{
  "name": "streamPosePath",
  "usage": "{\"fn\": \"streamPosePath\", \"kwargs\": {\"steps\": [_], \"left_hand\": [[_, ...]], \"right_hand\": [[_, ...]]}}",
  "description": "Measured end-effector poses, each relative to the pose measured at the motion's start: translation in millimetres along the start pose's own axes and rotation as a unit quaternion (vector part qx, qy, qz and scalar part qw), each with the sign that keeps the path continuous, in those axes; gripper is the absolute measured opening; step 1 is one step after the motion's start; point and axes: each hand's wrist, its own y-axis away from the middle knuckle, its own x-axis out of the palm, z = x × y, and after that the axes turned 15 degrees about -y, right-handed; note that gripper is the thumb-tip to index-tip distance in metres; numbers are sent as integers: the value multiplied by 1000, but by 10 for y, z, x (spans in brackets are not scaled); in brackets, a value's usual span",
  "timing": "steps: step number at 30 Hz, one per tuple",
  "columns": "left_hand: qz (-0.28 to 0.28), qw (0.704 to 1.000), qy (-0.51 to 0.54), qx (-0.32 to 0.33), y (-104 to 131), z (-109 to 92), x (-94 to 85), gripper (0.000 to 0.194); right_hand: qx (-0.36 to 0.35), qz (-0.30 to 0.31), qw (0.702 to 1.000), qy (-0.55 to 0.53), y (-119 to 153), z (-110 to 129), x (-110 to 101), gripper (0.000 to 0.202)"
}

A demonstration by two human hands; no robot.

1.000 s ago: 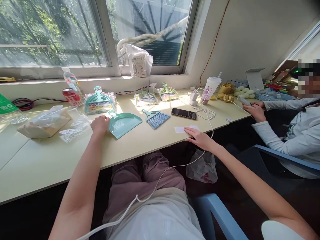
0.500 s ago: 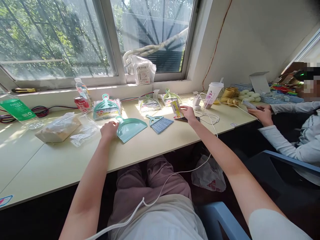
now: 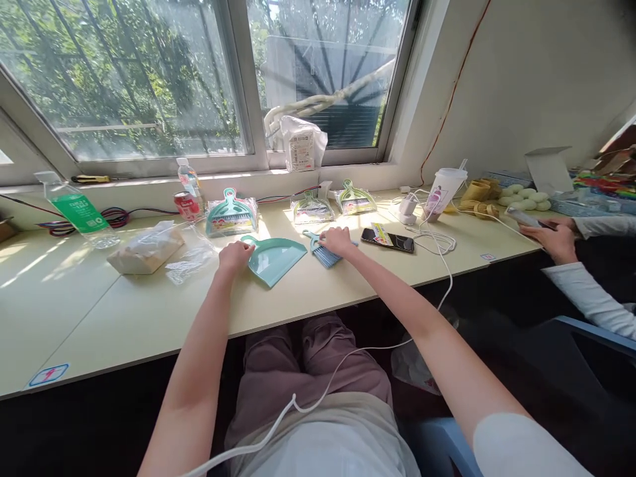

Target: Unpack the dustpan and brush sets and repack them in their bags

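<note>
A pale teal dustpan lies on the table. My left hand is closed on its left side, close to the handle. To its right is a matching hand brush with blue-grey bristles. My right hand is over the brush, fingers curled down where handle meets head; it hides part of the brush, and the fingertips show only in part. A yellow printed card rests on a black phone to the right of that hand.
Packaged dustpan sets stand along the window side. Crumpled clear plastic, a paper bag, a can and a green-labelled bottle are leftward. Rightward are a cup, white cables and another person's hands holding a phone.
The yellow card has left my right hand and now lies on the phone. That hand has moved left to the brush. My left hand stays at the dustpan. The view has shifted slightly.
</note>
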Motion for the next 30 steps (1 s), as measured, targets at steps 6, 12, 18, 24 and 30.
{"fn": "streamPosePath", "kwargs": {"steps": [6,12,18,24,30], "left_hand": [[-19,999,-33,18,41,-103,12,42],[-36,999,-19,7,49,-228,62,36],[42,985,133,98,105,-353,24,59],[139,909,284,273,114,-207,-99,40],[-187,960,85,189,28,13,-10,52]], "right_hand": [[26,42,998,44,-301,286,29,34],[35,53,998,13,-418,335,-101,46],[-72,111,989,-62,-467,649,-239,66],[-169,142,975,-40,-342,1099,-81,67],[-185,141,961,-152,-325,1015,14,65]]}}
